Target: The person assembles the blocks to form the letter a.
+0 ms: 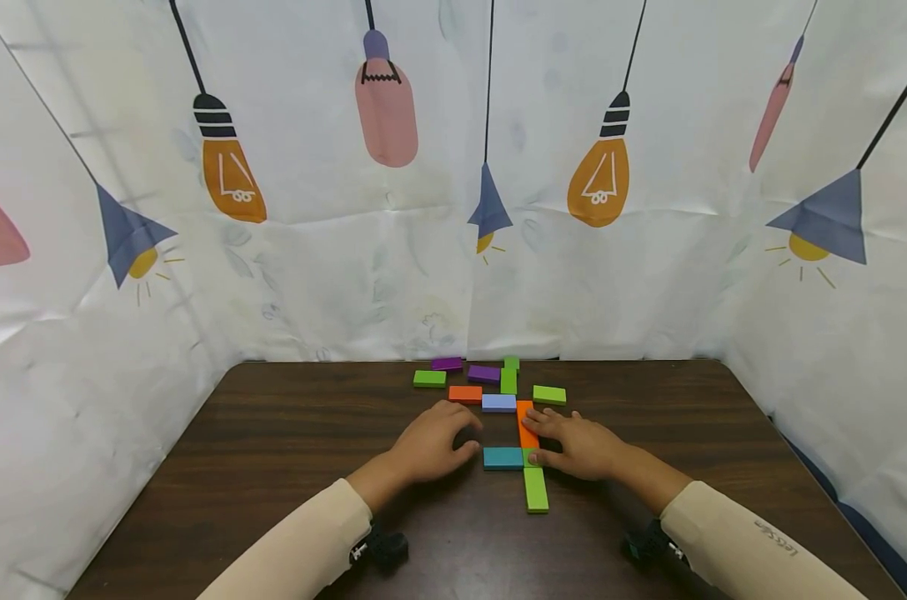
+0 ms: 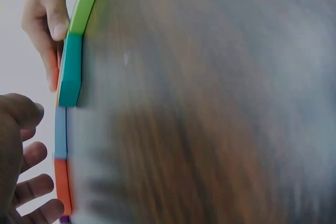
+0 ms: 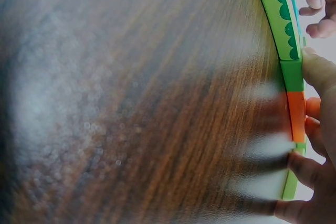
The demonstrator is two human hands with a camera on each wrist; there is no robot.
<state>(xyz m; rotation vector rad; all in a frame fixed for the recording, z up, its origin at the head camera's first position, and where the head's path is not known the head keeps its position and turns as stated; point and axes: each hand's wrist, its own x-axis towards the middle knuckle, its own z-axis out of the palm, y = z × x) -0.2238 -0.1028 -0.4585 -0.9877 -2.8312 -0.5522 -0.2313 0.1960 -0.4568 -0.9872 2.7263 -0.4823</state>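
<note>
On the brown tabletop, my right hand (image 1: 577, 443) rests its fingers at an upright-running orange block (image 1: 528, 437). Its thumb touches a green block (image 3: 292, 74) just below that. Nearer to me, a lime green block (image 1: 536, 490) continues the line, and a teal block (image 1: 503, 458) joins it from the left. My left hand (image 1: 434, 442) holds nothing; its loosely bent fingers and thumb are spread apart left of the teal block. Beyond its fingertips lie a light blue block (image 1: 498, 403) and a red-orange block (image 1: 465, 394).
Farther back are two purple blocks (image 1: 484, 374) and several green ones, including one at the left (image 1: 429, 379) and one at the right (image 1: 549, 395). A white curtain (image 1: 333, 283) printed with lamps and bulbs surrounds the table (image 1: 288, 433).
</note>
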